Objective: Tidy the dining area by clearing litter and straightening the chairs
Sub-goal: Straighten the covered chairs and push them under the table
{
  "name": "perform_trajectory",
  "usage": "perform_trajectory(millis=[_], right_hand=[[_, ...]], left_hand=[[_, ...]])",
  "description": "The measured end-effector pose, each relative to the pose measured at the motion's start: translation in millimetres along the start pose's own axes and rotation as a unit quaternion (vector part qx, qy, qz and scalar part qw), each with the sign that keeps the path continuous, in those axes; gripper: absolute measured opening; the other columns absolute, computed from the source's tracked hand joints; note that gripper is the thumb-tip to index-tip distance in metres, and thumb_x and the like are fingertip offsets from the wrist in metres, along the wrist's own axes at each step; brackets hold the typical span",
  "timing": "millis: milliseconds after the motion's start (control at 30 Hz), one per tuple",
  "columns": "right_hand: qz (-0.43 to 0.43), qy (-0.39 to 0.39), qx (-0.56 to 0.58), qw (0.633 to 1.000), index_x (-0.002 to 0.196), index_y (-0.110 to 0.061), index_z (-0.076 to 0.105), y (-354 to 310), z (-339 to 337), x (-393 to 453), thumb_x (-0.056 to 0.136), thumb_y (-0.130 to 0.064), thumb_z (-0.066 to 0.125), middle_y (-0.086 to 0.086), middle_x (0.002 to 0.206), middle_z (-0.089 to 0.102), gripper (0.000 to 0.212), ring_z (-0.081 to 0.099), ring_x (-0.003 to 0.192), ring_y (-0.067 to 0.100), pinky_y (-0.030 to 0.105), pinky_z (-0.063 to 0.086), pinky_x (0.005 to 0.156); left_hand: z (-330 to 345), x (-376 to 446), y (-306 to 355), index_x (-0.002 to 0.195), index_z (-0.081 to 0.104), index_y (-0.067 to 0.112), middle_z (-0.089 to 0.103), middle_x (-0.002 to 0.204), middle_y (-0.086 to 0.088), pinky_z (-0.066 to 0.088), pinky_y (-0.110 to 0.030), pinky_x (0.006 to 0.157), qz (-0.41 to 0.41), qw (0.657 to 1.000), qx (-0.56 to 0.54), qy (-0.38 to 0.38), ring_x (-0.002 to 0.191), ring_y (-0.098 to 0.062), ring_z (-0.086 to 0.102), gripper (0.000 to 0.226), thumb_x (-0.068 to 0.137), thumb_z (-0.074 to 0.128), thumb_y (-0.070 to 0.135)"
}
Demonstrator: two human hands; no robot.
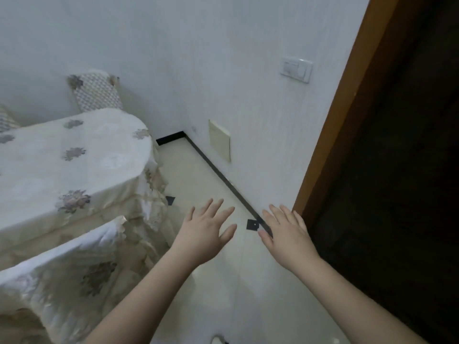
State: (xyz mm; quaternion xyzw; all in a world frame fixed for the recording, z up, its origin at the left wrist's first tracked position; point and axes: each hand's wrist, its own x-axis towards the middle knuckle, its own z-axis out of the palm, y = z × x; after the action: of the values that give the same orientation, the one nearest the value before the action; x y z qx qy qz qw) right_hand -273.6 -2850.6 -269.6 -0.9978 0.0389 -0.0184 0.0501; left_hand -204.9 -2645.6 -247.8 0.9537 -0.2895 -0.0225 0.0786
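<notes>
Both hands hang over the pale floor [218,281] with fingers spread and nothing in them: the left hand [205,232] near the draped table [69,155], the right hand [288,234] by the wall's dark skirting [223,177]. Probably they are held ready. A cloth-covered chair [62,276] sits near left, tucked against the table; another chair back [95,91] stands far. No litter is plainly visible. Open floor runs between tablecloth hem and wall; a dark doorway [397,170] opens right.

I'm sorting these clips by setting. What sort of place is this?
Most likely a home dining room corner: a table under a floral cloth, covered chairs drawn up to it, and a wall switch beside a wooden door frame. Both hands are empty.
</notes>
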Motion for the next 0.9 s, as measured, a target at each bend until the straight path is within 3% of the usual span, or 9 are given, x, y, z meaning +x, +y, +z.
perform_trajectory(millis=[233, 533, 733, 900], right_hand=[[-0.044, 0.026, -0.029, 0.998, 0.149, -0.026, 0.023, -37.2, -52.0, 123.4, 0.099, -0.052, 0.024, -0.005, 0.157, 0.022, 0.056, 0.013, 0.145, 0.018, 0.038, 0.006, 0.117], [-0.065, 0.08, -0.03, 0.994, 0.148, -0.023, 0.029, -47.7, -94.0, 253.5, 0.096, -0.054, 0.018, -0.002, 0.155, 0.028, 0.062, 0.02, 0.144, 0.02, 0.038, 0.011, 0.117], [-0.07, 0.107, -0.035, 0.991, 0.148, -0.026, 0.027, -23.5, -110.1, 338.9, 0.094, -0.057, 0.012, -0.005, 0.156, 0.025, 0.065, 0.018, 0.144, 0.017, 0.036, 0.01, 0.116], [-0.092, 0.096, -0.014, 0.991, 0.15, -0.027, 0.02, 5.5, -114.6, 409.5, 0.082, -0.063, -0.004, -0.008, 0.156, 0.024, 0.081, 0.016, 0.144, 0.016, 0.034, 0.008, 0.116]], left_hand=[[-52.6, 85.2, -75.8, 0.148, 0.024, 0.034, 0.019, 0.159, 0.007, 0.009, -0.043, 0.118, -0.041, 0.998, -0.002, 0.046, 0.146, -0.014, 0.009, 0.057, 0.096, 0.024, 0.058], [-114.1, 185.4, -132.1, 0.146, 0.028, 0.034, 0.024, 0.157, 0.005, 0.011, -0.043, 0.117, -0.032, 0.992, 0.054, 0.113, 0.146, -0.015, 0.013, 0.073, 0.084, 0.006, 0.066], [-141.1, 262.3, -150.6, 0.147, 0.026, 0.034, 0.023, 0.157, 0.006, 0.007, -0.041, 0.118, -0.04, 0.987, 0.073, 0.135, 0.146, -0.016, 0.012, 0.059, 0.095, 0.024, 0.06], [-160.7, 326.9, -158.4, 0.147, 0.025, 0.035, 0.025, 0.156, 0.007, 0.009, -0.04, 0.117, -0.06, 0.982, 0.108, 0.144, 0.145, -0.017, 0.015, 0.078, 0.08, -0.001, 0.065]])
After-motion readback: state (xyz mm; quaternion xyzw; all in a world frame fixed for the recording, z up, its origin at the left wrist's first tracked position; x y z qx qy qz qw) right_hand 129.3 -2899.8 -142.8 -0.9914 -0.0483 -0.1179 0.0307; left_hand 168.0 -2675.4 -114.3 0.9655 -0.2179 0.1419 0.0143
